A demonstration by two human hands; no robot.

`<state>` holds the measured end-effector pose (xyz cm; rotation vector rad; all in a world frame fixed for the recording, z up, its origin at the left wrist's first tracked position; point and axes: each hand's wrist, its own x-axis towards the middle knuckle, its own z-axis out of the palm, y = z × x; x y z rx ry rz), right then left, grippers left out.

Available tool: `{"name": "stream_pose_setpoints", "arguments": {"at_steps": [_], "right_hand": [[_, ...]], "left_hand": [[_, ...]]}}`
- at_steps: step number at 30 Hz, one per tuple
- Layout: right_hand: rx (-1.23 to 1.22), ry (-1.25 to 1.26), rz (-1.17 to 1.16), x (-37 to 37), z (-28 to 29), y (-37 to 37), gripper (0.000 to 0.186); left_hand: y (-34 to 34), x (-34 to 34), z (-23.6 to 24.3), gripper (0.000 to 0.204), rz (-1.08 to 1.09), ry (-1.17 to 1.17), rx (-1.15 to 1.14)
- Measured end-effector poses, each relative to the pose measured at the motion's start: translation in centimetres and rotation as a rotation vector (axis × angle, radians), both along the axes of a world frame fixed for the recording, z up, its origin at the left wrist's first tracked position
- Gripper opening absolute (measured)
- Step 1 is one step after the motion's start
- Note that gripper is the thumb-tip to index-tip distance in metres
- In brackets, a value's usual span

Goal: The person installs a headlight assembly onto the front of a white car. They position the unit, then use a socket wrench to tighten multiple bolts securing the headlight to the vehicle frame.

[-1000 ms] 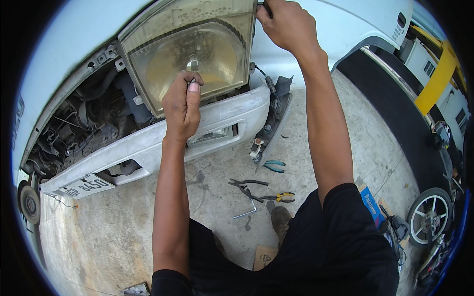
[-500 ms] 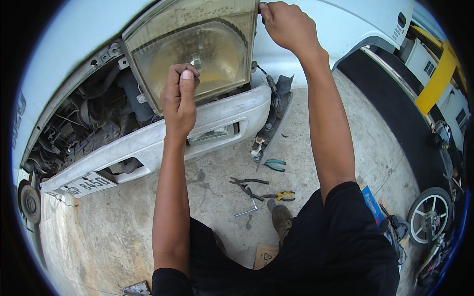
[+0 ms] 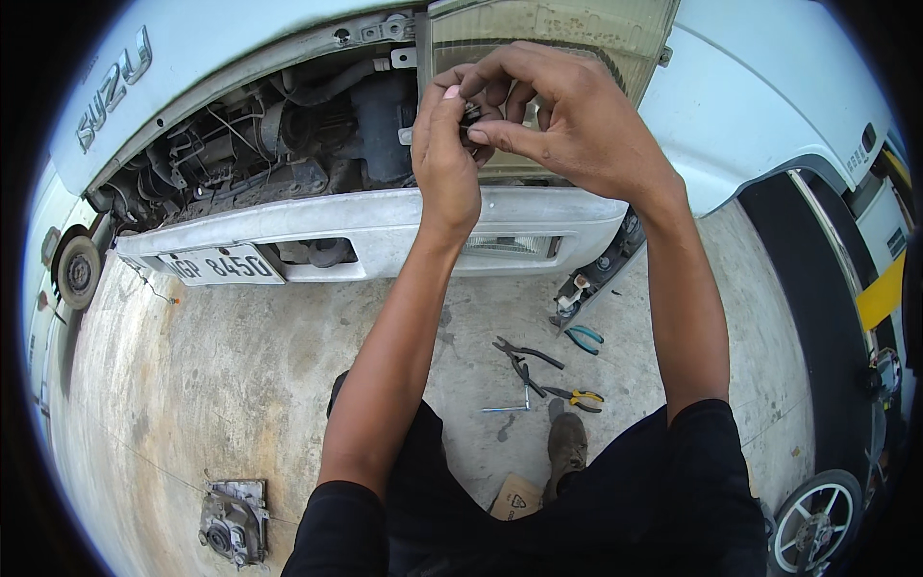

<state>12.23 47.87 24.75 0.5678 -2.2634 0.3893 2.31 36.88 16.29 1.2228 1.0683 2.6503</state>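
- The truck's front cavity [image 3: 223, 92] is gaping open and holding a dark ribbed hose [image 3: 338, 89], thin wires, a dark plastic box [image 3: 385, 125] and dusty metal parts.
- The pale bumper [image 3: 385, 210] is running below that cavity; its right recess is housing a fog lamp [image 3: 510, 247], its left recess is showing a dark part, and a licence plate [image 3: 231, 265] is sitting at its left end.
- The left hand [image 3: 450, 144] is curling its grip around a small dark part [image 3: 471, 112], which is sitting between the 2 hands, before the headlamp; fingers are hiding its shape.
- The right hand [image 3: 562, 120] is meeting it there, thumb and forefinger bending narrowly apart; whether they are pinching the part, I cannot tell.
- The yellowed headlamp [image 3: 567, 24] is standing behind both hands, which are blocking its lower face.
- On the concrete floor [image 3: 288, 365], 3 pliers are lying near the boot [image 3: 567, 442]: black [image 3: 538, 356], teal-handled [image 3: 584, 338] and yellow-handled [image 3: 584, 398]; a silver L-shaped wrench [image 3: 505, 410] is resting beside them.
- A detached lamp unit [image 3: 236, 524] is lying well apart, at lower left.
- A spoked wheel [image 3: 815, 529] is standing at lower right.
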Motion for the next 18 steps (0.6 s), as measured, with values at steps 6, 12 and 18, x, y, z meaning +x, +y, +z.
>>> {"name": "stream_pose_setpoints", "arguments": {"at_steps": [6, 12, 18], "right_hand": [[-0.052, 0.044, -0.044, -1.6, -0.6, -2.5, 0.026], [-0.111, -0.106, -0.111, -3.1, -1.3, -3.6, 0.025], [-0.163, -0.089, -0.115, -4.0, -1.8, -4.6, 0.021]], "left_hand": [[-1.6, 0.7, 0.2, 0.037, 0.052, -0.141, 0.068], [-2.1, 0.5, -0.2, 0.034, 0.105, -0.338, 0.013], [-3.1, 0.0, -0.3, 0.035, 0.168, -0.322, 0.017]]}}
